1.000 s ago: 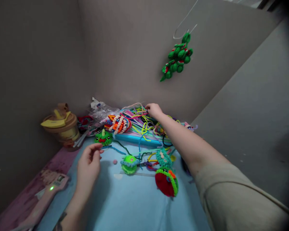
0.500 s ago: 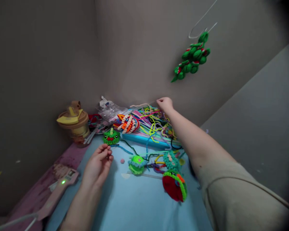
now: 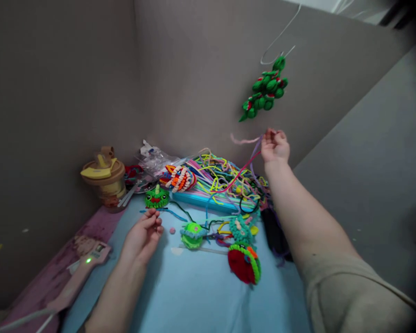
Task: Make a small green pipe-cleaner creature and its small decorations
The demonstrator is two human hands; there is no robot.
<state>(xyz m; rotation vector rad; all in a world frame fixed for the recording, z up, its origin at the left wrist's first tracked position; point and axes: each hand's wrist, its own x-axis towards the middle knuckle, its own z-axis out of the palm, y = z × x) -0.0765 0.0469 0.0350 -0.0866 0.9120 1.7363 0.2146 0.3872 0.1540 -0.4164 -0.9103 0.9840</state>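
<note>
My right hand (image 3: pixel 275 145) is raised against the wall, closed on several pipe cleaners. A light pink pipe cleaner (image 3: pixel 245 140) sticks out to the left of it, while a purple and a magenta pipe cleaner (image 3: pixel 238 174) trail down to the pile. Beneath lies a tangled heap of coloured pipe cleaners (image 3: pixel 217 167) in a blue box (image 3: pixel 203 203). Over the blue tabletop (image 3: pixel 180 296) hovers my left hand (image 3: pixel 143 238), its fingers curled in; whatever they hold, if anything, is hidden. Just beyond it sits a green fuzzy figure with eyes (image 3: pixel 156 198).
Fuzzy pieces lie mid-table: a lime and blue one (image 3: pixel 193 236), a teal one (image 3: pixel 241 229) and a red and green one (image 3: pixel 244 264). A lidded cup (image 3: pixel 106 178) and a pink device with a green light (image 3: pixel 85 270) stand left. A green braided piece (image 3: pixel 265 90) hangs on the wall.
My right hand has moved right and slightly up from the pile, drawing pink, purple and magenta pipe cleaners with it. My left hand has stayed nearly still. The view has shifted a little.
</note>
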